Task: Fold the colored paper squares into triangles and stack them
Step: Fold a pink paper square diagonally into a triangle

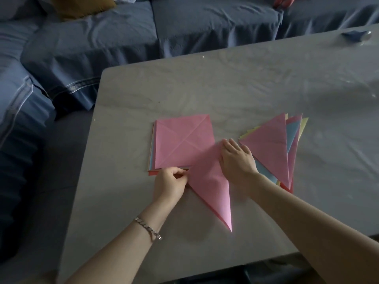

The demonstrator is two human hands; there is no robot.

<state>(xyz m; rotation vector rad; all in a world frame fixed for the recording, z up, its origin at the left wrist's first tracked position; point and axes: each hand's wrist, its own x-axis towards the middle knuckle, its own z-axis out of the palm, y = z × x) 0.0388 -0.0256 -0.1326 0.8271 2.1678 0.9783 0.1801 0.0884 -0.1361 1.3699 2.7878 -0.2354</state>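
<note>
Left hand (171, 181) pinches the corner of a folded pink triangle (211, 181) on the grey table (246, 89), right hand (235, 158) pressing flat on it. Pile of squares (182, 140) to the left, stack of triangles (272, 146) to the right.

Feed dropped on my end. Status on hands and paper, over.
Left hand pinches pink triangle corner; right hand flat on it. Square pile left, triangle stack right. Nothing blocking.

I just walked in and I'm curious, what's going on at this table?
Paper folding is under way. The left hand pinches one corner of a pink triangle while the right hand presses flat on it. A stack of squares lies to its left, and a pile of finished triangles to its right.
</note>
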